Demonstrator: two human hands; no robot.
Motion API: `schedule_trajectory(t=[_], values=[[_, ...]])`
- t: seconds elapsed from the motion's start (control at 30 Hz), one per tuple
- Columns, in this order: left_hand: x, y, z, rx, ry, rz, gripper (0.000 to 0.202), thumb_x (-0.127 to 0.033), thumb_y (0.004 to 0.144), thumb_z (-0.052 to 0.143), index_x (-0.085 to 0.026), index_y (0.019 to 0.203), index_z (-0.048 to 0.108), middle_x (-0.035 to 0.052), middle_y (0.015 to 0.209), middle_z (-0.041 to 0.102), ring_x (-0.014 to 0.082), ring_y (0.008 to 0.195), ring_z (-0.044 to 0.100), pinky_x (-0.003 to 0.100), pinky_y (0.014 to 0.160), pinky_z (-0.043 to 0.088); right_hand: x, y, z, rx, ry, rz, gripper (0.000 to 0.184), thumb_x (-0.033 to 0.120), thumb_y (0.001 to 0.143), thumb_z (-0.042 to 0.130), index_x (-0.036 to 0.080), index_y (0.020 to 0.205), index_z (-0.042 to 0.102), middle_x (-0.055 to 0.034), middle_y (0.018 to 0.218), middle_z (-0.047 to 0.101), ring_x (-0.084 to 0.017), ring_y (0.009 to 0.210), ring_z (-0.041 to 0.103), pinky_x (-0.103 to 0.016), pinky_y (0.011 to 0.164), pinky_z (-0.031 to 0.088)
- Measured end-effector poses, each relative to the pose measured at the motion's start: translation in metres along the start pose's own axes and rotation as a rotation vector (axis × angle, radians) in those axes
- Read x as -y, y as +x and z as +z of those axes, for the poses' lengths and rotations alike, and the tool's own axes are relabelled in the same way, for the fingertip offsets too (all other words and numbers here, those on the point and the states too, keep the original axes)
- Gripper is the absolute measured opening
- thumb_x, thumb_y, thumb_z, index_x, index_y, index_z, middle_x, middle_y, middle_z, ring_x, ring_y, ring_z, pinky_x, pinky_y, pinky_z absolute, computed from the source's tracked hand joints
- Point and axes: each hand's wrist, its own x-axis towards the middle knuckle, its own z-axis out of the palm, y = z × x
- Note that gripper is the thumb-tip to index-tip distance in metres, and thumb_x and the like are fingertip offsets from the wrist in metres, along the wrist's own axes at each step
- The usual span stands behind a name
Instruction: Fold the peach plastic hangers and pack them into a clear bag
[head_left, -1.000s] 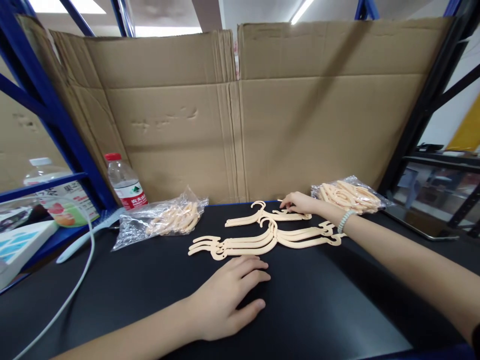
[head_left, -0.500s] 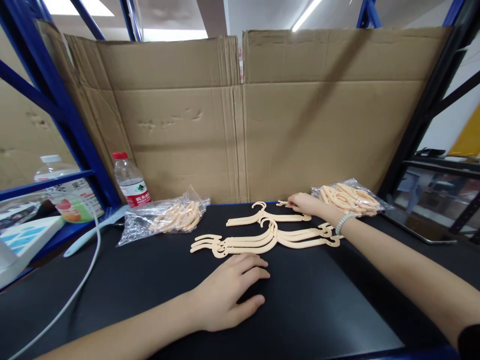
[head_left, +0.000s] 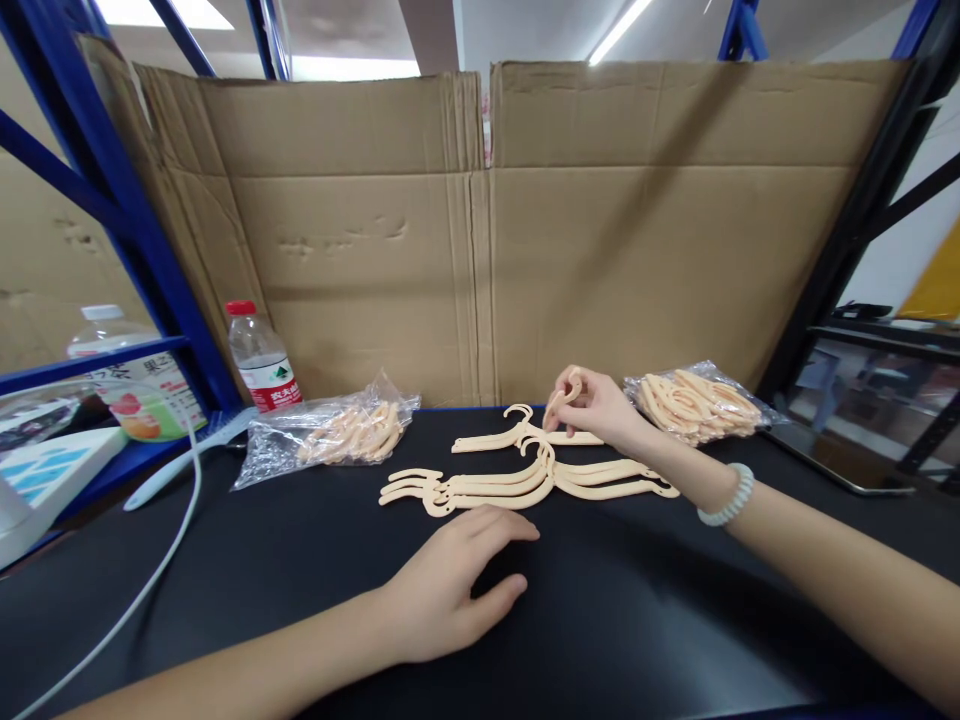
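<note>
Several cream-coloured folding hangers (head_left: 499, 490) lie overlapped on the black table, with their hooks near the middle. Behind them lies another cream hanger (head_left: 487, 441), its right arm partly covered by my right hand (head_left: 589, 405). That hand pinches a small cream hanger piece (head_left: 574, 385) with a curved end, lifted just above the table; the rest of the piece is hidden by the fingers. My left hand (head_left: 465, 575) rests in front of the overlapped hangers, fingers apart and holding nothing.
A clear bag of cream hanger pieces (head_left: 352, 435) lies at the left, another bag (head_left: 697, 402) at the right back. A red-capped bottle (head_left: 262, 360) stands by the cardboard wall (head_left: 337, 270). A white cable (head_left: 176, 540) crosses the left side beside a dark flat device (head_left: 840, 465) far right.
My right hand has picked up the small hanger piece from the table's back and brought it left and up. The left hand stays in nearly the same place, its fingers bent slightly differently.
</note>
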Motion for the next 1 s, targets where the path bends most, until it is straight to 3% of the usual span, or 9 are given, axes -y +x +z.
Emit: schedule_trajectory(t=[0.07, 0.2, 0.33, 0.47, 0.57, 0.67, 0.83, 1.0], values=[[0.001, 0.001, 0.003, -0.067, -0.111, -0.089, 0.034, -0.022, 0.086, 0.055, -0.022, 0.12, 0.055, 0.0087, 0.119, 0.062, 0.0218, 0.109, 0.058, 0.038, 0.096, 0.046, 0.025, -0.012, 0.013, 0.084, 0.312, 0.042, 0.019, 0.023, 0.073, 0.059, 0.021, 0.082, 0.043, -0.0028, 0.074, 0.069, -0.021, 0.073, 0.072, -0.021, 0.047, 0.05], [0.003, 0.007, 0.008, -0.201, -0.496, -0.264, 0.038, -0.031, 0.086, 0.058, -0.019, 0.121, 0.052, 0.0108, 0.112, 0.064, 0.0209, 0.096, 0.063, 0.038, 0.085, 0.051, 0.057, -0.03, 0.033, 0.143, 0.468, 0.085, 0.014, 0.026, 0.076, 0.064, 0.018, 0.078, 0.052, -0.0043, 0.076, 0.07, -0.022, 0.078, 0.071, -0.023, 0.05, 0.055], [0.003, 0.012, 0.007, -0.375, -0.806, -0.4, 0.039, -0.043, 0.084, 0.063, -0.017, 0.112, 0.054, 0.011, 0.105, 0.066, 0.0186, 0.082, 0.065, 0.036, 0.078, 0.052, 0.063, -0.04, 0.044, 0.125, 0.551, 0.103, 0.018, 0.031, 0.076, 0.069, 0.018, 0.079, 0.057, -0.0043, 0.081, 0.07, -0.022, 0.081, 0.071, -0.027, 0.058, 0.059], [-0.002, 0.012, 0.002, -0.579, -0.964, -0.487, 0.041, -0.039, 0.079, 0.072, -0.018, 0.107, 0.051, 0.0069, 0.099, 0.068, 0.0168, 0.08, 0.066, 0.034, 0.079, 0.051, 0.056, -0.044, 0.049, 0.103, 0.638, 0.172, 0.026, 0.037, 0.075, 0.073, 0.018, 0.076, 0.056, -0.0033, 0.08, 0.07, -0.022, 0.078, 0.072, -0.027, 0.059, 0.059], [-0.002, 0.012, -0.002, -0.634, -0.974, -0.47, 0.035, -0.034, 0.077, 0.075, -0.018, 0.1, 0.054, 0.002, 0.084, 0.068, 0.0142, 0.075, 0.064, 0.028, 0.074, 0.049, 0.049, -0.046, 0.051, 0.125, 0.658, 0.213, 0.028, 0.039, 0.076, 0.072, 0.018, 0.074, 0.054, -0.0042, 0.082, 0.071, -0.021, 0.08, 0.072, -0.027, 0.061, 0.058], [0.0, 0.012, -0.007, -0.68, -0.848, -0.443, 0.023, -0.033, 0.077, 0.074, -0.015, 0.084, 0.062, -0.0007, 0.069, 0.062, 0.0108, 0.066, 0.057, 0.022, 0.064, 0.045, 0.044, -0.046, 0.047, 0.115, 0.57, 0.216, 0.029, 0.039, 0.072, 0.076, 0.016, 0.076, 0.059, -0.0033, 0.076, 0.069, -0.021, 0.076, 0.071, -0.025, 0.055, 0.057], [0.001, 0.013, -0.017, -0.837, -0.774, -0.435, 0.021, -0.032, 0.074, 0.076, -0.015, 0.078, 0.065, -0.0023, 0.065, 0.058, 0.0089, 0.061, 0.051, 0.019, 0.058, 0.041, 0.036, -0.043, 0.034, 0.124, 0.436, 0.223, 0.025, 0.037, 0.07, 0.077, 0.015, 0.075, 0.067, -0.0026, 0.064, 0.067, -0.016, 0.061, 0.067, -0.023, 0.049, 0.055], [-0.004, 0.013, -0.012, -0.745, -0.863, -0.395, 0.018, -0.029, 0.075, 0.076, -0.016, 0.081, 0.065, 0.0004, 0.075, 0.062, 0.0111, 0.07, 0.056, 0.022, 0.067, 0.046, 0.034, -0.05, 0.044, 0.072, 0.493, 0.182, 0.021, 0.033, 0.068, 0.079, 0.016, 0.074, 0.066, -0.0013, 0.063, 0.068, -0.017, 0.062, 0.068, -0.029, 0.059, 0.059]])
